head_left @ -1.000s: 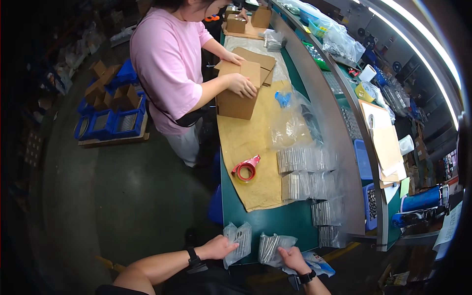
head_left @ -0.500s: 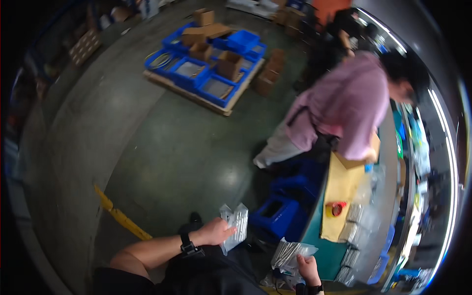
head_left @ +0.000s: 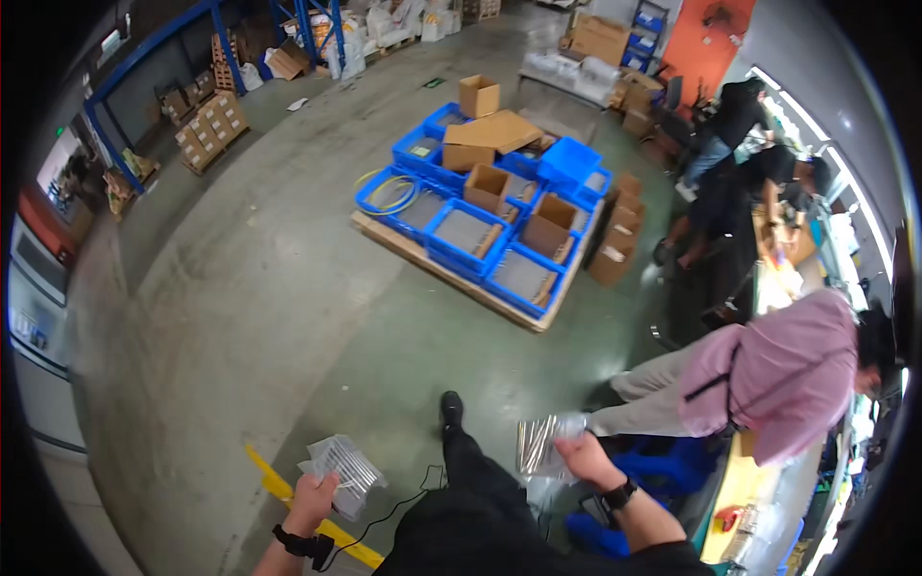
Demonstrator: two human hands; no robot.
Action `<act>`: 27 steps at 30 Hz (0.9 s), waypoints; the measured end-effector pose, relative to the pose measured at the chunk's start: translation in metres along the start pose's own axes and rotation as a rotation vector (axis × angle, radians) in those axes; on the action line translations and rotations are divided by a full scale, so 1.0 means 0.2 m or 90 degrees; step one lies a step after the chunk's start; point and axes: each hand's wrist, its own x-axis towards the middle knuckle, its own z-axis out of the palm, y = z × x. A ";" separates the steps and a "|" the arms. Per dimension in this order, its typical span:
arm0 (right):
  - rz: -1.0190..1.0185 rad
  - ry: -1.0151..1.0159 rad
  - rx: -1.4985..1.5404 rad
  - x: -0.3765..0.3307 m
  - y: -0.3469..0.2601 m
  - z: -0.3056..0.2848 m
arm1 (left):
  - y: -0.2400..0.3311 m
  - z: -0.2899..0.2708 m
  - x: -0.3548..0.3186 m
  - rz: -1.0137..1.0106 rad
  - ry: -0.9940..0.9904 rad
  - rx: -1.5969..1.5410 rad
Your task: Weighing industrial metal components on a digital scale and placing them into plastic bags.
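My left hand (head_left: 315, 499) is closed on the edge of a clear plastic bag of metal rods (head_left: 350, 470), held low in front of me to the left. To the right, my right hand (head_left: 588, 459) grips another clear bag of silvery rods (head_left: 540, 445) by its side. The two bags hang apart over the floor, on either side of my outstretched leg. Each wrist carries a dark band. A thin black cable (head_left: 407, 503) runs near my left wrist.
A wooden pallet (head_left: 451, 284) ahead holds several blue bins (head_left: 465, 232) and open cardboard boxes (head_left: 549, 227). A co-worker in a pink top (head_left: 768, 374) leans over the workbench (head_left: 722, 499) at right. Blue crates (head_left: 672, 465) sit beneath it. A yellow line (head_left: 271, 480) marks the floor.
My view has swung from the bench toward the pallet and open floor. Both bags remain in my hands, now farther apart. The co-worker and bench have shifted to the right in view.
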 end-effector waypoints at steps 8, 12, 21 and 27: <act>-0.034 -0.118 -0.189 1.58 -1.38 0.31 | 0.52 -0.89 1.00 -0.140 0.157 -0.254; -0.182 -0.087 -0.127 2.34 -1.87 0.55 | 0.73 -1.33 1.72 -0.163 0.168 -0.280; -0.040 -0.056 0.034 3.88 -3.17 0.99 | 1.34 -2.31 3.48 -0.165 0.124 -0.190; -0.123 0.031 0.070 4.91 -3.81 1.17 | 1.94 -2.79 4.89 -0.105 0.095 -0.012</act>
